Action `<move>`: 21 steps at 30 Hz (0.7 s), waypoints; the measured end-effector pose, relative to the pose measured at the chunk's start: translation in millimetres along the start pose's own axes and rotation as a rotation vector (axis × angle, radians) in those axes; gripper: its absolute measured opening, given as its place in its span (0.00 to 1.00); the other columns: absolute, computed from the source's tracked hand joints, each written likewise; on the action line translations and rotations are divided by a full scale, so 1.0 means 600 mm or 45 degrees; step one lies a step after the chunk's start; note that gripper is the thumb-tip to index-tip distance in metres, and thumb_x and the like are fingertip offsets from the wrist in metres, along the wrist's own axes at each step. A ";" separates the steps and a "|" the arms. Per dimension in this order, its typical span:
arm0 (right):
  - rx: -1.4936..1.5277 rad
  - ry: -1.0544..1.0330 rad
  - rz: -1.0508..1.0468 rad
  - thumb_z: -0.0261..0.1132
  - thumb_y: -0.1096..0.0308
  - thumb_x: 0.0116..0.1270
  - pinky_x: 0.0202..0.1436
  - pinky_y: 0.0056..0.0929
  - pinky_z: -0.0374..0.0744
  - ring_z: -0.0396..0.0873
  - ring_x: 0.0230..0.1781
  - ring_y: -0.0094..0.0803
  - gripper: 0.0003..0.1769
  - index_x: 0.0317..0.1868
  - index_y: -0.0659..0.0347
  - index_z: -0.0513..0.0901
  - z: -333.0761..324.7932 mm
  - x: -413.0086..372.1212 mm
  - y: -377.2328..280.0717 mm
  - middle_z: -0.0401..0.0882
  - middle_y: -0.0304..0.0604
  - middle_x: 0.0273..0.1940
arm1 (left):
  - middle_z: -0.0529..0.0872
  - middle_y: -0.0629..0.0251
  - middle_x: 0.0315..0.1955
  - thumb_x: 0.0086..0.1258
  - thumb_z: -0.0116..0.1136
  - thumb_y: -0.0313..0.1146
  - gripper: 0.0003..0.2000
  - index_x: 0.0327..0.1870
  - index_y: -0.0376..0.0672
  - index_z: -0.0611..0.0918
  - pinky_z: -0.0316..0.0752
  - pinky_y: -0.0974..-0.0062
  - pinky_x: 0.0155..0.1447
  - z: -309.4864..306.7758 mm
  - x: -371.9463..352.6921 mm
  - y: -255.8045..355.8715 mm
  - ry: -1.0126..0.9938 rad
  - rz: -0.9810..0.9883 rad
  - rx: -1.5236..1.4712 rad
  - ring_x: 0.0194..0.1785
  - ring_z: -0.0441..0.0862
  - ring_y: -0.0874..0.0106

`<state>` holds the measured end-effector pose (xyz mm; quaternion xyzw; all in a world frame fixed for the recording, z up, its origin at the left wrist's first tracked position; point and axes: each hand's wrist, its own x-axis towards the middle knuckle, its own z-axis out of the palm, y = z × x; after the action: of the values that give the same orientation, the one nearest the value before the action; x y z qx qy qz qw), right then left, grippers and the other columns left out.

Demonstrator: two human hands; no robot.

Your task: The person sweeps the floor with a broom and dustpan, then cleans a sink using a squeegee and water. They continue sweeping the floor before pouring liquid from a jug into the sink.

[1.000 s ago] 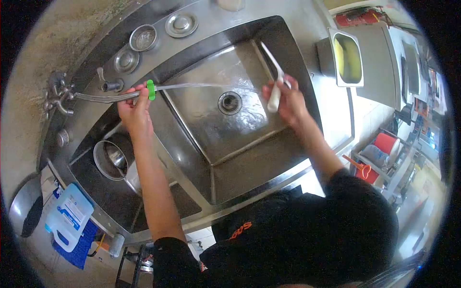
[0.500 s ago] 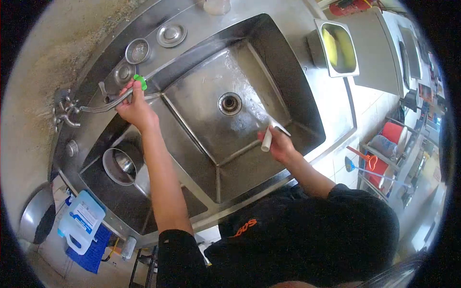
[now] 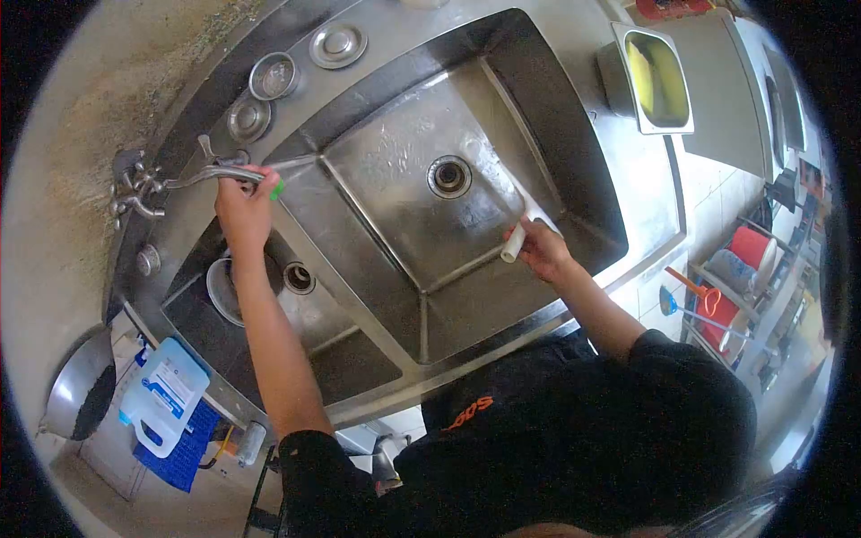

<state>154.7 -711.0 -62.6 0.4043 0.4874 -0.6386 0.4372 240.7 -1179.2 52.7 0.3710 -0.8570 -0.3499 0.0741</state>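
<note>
My left hand [image 3: 244,211] is closed around the end of the curved metal faucet spout [image 3: 202,175], near its green tip [image 3: 276,190]. Water sprays from the spout over the divider into the larger sink basin [image 3: 386,197]. Over that basin's near right side, my right hand [image 3: 545,251] grips a white-handled tool [image 3: 513,247]. Its round handle end pokes out below my fingers, and a pale flat part shows above them; I cannot tell what kind of tool it is. A drain [image 3: 449,177] lies in the wet basin floor.
A metal pot [image 3: 224,291] sits in the smaller basin, partly behind my left forearm. Round metal strainers and lids [image 3: 339,45] line the back ledge. A steel pan [image 3: 619,81] with yellow contents stands right; a blue jug [image 3: 170,386] and a wok [image 3: 81,381] are lower left.
The view has shifted, so the sink sits further right. My left hand has turned on the spout, and the water spray now shows. My right hand still grips the white-handled tool.
</note>
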 end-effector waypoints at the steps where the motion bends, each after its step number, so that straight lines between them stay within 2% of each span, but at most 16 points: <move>1: 0.002 -0.001 -0.001 0.58 0.63 0.77 0.54 0.46 0.83 0.82 0.47 0.44 0.19 0.61 0.65 0.66 -0.010 0.016 0.010 0.76 0.49 0.46 | 0.87 0.56 0.41 0.63 0.69 0.22 0.15 0.46 0.32 0.76 0.82 0.71 0.54 -0.005 -0.001 -0.006 0.000 0.003 0.000 0.46 0.86 0.70; 3: 0.028 -0.030 -0.131 0.57 0.64 0.78 0.51 0.47 0.84 0.81 0.46 0.42 0.18 0.59 0.66 0.67 -0.035 0.061 0.027 0.75 0.48 0.44 | 0.88 0.58 0.41 0.63 0.71 0.26 0.15 0.46 0.36 0.78 0.79 0.72 0.51 -0.018 0.000 -0.022 -0.184 -0.060 -0.220 0.44 0.85 0.70; 4: 0.029 -0.029 -0.134 0.57 0.64 0.78 0.51 0.47 0.84 0.81 0.46 0.42 0.18 0.59 0.66 0.67 -0.030 0.071 0.026 0.75 0.48 0.44 | 0.88 0.58 0.41 0.63 0.71 0.26 0.15 0.46 0.36 0.78 0.79 0.72 0.51 -0.023 -0.001 -0.023 -0.185 -0.057 -0.222 0.44 0.85 0.70; 6: 0.105 0.239 -0.191 0.53 0.64 0.80 0.47 0.45 0.85 0.81 0.44 0.45 0.14 0.54 0.68 0.70 -0.019 0.092 0.025 0.77 0.52 0.43 | 0.88 0.59 0.41 0.63 0.70 0.25 0.15 0.47 0.36 0.77 0.79 0.73 0.51 -0.033 -0.006 -0.025 -0.328 -0.100 -0.203 0.44 0.85 0.70; 10: 0.141 0.252 -0.141 0.50 0.66 0.80 0.45 0.45 0.85 0.81 0.42 0.46 0.12 0.55 0.67 0.70 -0.072 0.170 0.037 0.76 0.51 0.42 | 0.88 0.60 0.41 0.63 0.70 0.25 0.16 0.48 0.36 0.77 0.78 0.74 0.51 -0.036 -0.016 -0.033 -0.410 -0.200 -0.252 0.45 0.84 0.72; 12: -0.468 0.237 -0.227 0.53 0.64 0.78 0.46 0.48 0.85 0.83 0.43 0.50 0.18 0.59 0.68 0.69 -0.098 0.195 0.046 0.80 0.57 0.44 | 0.87 0.61 0.41 0.62 0.71 0.25 0.17 0.49 0.36 0.78 0.78 0.74 0.51 -0.032 -0.023 -0.029 -0.409 -0.242 -0.278 0.45 0.84 0.73; 13: -0.473 0.234 -0.228 0.53 0.64 0.78 0.46 0.48 0.85 0.83 0.43 0.50 0.18 0.59 0.68 0.69 -0.111 0.196 0.039 0.80 0.57 0.44 | 0.87 0.61 0.41 0.62 0.71 0.25 0.17 0.49 0.36 0.78 0.78 0.74 0.51 -0.029 -0.025 -0.031 -0.404 -0.244 -0.280 0.45 0.84 0.73; 15: -2.083 0.169 -0.778 0.60 0.53 0.71 0.46 0.54 0.81 0.84 0.42 0.55 0.27 0.62 0.63 0.66 -0.132 0.196 0.030 0.82 0.61 0.46 | 0.87 0.56 0.41 0.61 0.70 0.22 0.19 0.50 0.31 0.75 0.79 0.72 0.53 -0.020 -0.025 -0.038 -0.382 -0.245 -0.411 0.47 0.84 0.70; 16: -2.279 0.210 -0.762 0.63 0.52 0.66 0.45 0.52 0.81 0.85 0.41 0.57 0.29 0.58 0.65 0.74 -0.130 0.179 0.018 0.84 0.63 0.43 | 0.87 0.56 0.41 0.61 0.70 0.22 0.19 0.50 0.31 0.75 0.79 0.72 0.53 -0.012 -0.024 -0.050 -0.380 -0.245 -0.412 0.47 0.84 0.70; 17: -2.281 0.209 -0.761 0.63 0.52 0.66 0.45 0.52 0.81 0.85 0.41 0.57 0.29 0.58 0.65 0.74 -0.117 0.177 -0.004 0.84 0.63 0.43 | 0.87 0.56 0.41 0.62 0.70 0.23 0.19 0.51 0.31 0.75 0.80 0.72 0.53 -0.002 -0.024 -0.061 -0.365 -0.228 -0.400 0.48 0.84 0.70; 18: -2.799 -0.059 -0.344 0.62 0.55 0.67 0.45 0.51 0.82 0.86 0.40 0.56 0.25 0.57 0.66 0.76 -0.115 0.189 -0.030 0.84 0.63 0.43 | 0.87 0.56 0.41 0.62 0.71 0.24 0.19 0.51 0.31 0.75 0.80 0.72 0.53 0.002 -0.025 -0.069 -0.350 -0.212 -0.388 0.48 0.84 0.70; 19: -3.197 -0.510 0.015 0.61 0.59 0.68 0.46 0.49 0.83 0.86 0.39 0.54 0.23 0.57 0.66 0.78 -0.122 0.209 -0.053 0.85 0.63 0.43 | 0.87 0.56 0.41 0.62 0.71 0.24 0.19 0.51 0.31 0.75 0.80 0.72 0.53 0.003 -0.026 -0.068 -0.351 -0.212 -0.388 0.48 0.84 0.70; 20: -3.241 -0.658 0.086 0.61 0.59 0.68 0.47 0.50 0.83 0.86 0.40 0.54 0.21 0.55 0.65 0.80 -0.129 0.220 -0.053 0.85 0.62 0.42 | 0.87 0.56 0.41 0.62 0.71 0.23 0.19 0.51 0.31 0.75 0.80 0.72 0.53 0.005 -0.029 -0.067 -0.338 -0.257 -0.432 0.48 0.84 0.70; 21: -3.148 -0.559 -0.027 0.60 0.59 0.67 0.48 0.50 0.82 0.86 0.41 0.55 0.20 0.54 0.64 0.81 -0.161 0.245 -0.035 0.85 0.61 0.42 | 0.87 0.56 0.41 0.62 0.71 0.23 0.19 0.51 0.31 0.75 0.80 0.72 0.54 0.008 -0.029 -0.064 -0.323 -0.297 -0.478 0.49 0.84 0.69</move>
<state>100.4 -638.0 -214.8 -0.3939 0.6795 0.1875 0.5899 273.7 -1183.1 26.6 0.4003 -0.7307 -0.5530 -0.0073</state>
